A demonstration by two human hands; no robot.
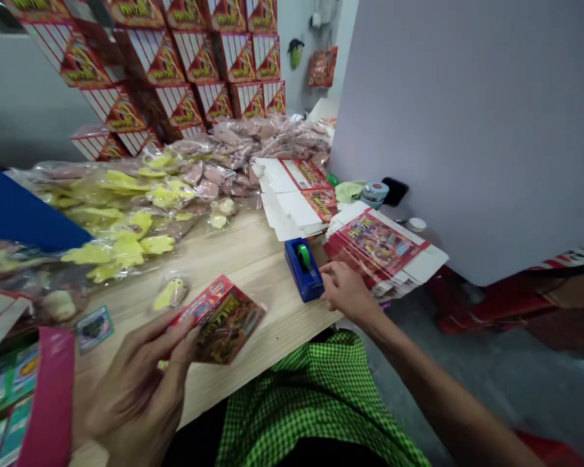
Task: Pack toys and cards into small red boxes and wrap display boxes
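Note:
My left hand [143, 373] is closed around a small red printed box [231, 324], tilted above the wooden table. A blue tape dispenser [304, 271] with a green roll [303, 254] stands near the table's front edge. At its front end is my right hand [346, 292], fingers curled and pressed together against the dispenser. Whatever lies between those fingertips is too small to make out. Just beyond my right hand is a stack of flattened red and white cartons [377, 246]. A bagged yellow piece [170, 293] lies behind the held box.
Bagged yellow pieces [126, 246] and bagged pinkish pieces [243, 143] heap across the back. Stacked red boxes [185, 52] rise behind them. More flat cartons [296, 194] lie mid-table. A blue panel [24, 214] juts in at left, and a pale partition [467, 130] stands at right.

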